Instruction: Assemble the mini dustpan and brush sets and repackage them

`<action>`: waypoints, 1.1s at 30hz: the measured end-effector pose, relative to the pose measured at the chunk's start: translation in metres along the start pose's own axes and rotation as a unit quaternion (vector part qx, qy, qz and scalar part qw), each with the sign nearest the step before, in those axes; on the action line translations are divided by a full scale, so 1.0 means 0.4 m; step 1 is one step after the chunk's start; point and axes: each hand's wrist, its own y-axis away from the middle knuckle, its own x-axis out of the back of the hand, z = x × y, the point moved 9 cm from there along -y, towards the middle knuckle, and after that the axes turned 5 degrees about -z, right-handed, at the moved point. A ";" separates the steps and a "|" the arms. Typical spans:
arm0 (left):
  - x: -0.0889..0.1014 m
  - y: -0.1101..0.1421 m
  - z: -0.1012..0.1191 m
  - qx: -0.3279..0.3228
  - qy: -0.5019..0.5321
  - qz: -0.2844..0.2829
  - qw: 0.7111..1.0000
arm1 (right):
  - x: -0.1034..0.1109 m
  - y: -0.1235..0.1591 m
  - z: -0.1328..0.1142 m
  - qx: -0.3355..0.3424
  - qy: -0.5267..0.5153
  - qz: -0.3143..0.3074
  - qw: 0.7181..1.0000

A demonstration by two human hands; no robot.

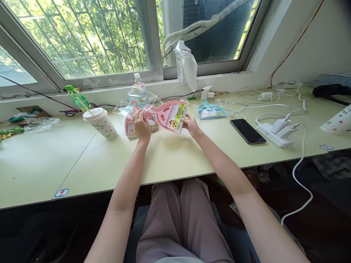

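Pinching the pink dustpan-and-brush set [169, 115] over the table [175, 157], long axis crosswise, by the handle end in left hand [142, 127], by the wide labelled end in right hand [192, 126].

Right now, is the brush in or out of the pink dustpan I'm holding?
In: the brush shows white bristles within the outline of the pink dustpan, beside the printed label.
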 end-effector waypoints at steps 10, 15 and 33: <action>-0.027 -0.007 -0.016 -0.004 0.060 -0.019 0.998 | 0.073 -0.003 -0.002 0.010 -0.028 0.104 0.994; -0.052 0.004 0.009 -0.048 0.117 -0.044 0.991 | 0.027 -0.011 0.001 0.011 -0.026 0.030 0.999; -0.044 0.042 -0.058 0.208 0.416 0.030 0.885 | 0.038 -0.015 -0.009 0.087 -0.081 0.046 0.992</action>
